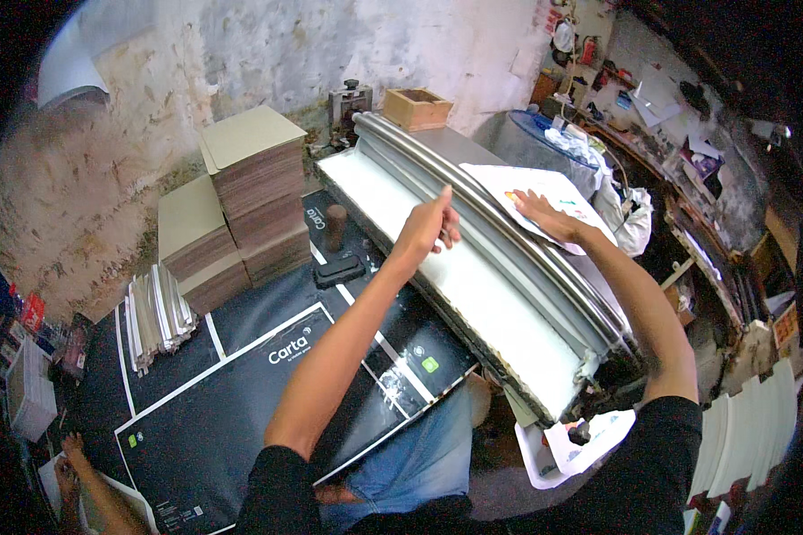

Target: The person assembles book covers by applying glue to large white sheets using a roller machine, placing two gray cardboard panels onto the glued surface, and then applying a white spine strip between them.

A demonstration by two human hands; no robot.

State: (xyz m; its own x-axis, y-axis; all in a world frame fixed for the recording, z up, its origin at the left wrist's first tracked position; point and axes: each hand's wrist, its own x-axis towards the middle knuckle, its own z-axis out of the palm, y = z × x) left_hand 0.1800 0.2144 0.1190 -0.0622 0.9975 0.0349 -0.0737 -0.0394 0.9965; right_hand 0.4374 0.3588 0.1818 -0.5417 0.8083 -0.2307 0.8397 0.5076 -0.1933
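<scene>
The black cover (pixel 232 392) bears white lettering (pixel 288 349) and green labels (pixel 430 365); the white sheet (pixel 555 183), beside the rollers (pixel 519 235), carries coloured print (pixel 512 195). Right hand (pixel 544 217) lies on the sheet, fingers spread — left hand (pixel 428 230) hangs near the rollers, half-curled, seemingly empty.

Head-worn fisheye camera looks down past the wearer's bare forearms (pixel 339 357) at a roller machine (pixel 509 254) close in front.
The wide view, bending toward its dark rim, tilts forward enough to include the stained wall (pixel 277 53) beyond.
</scene>
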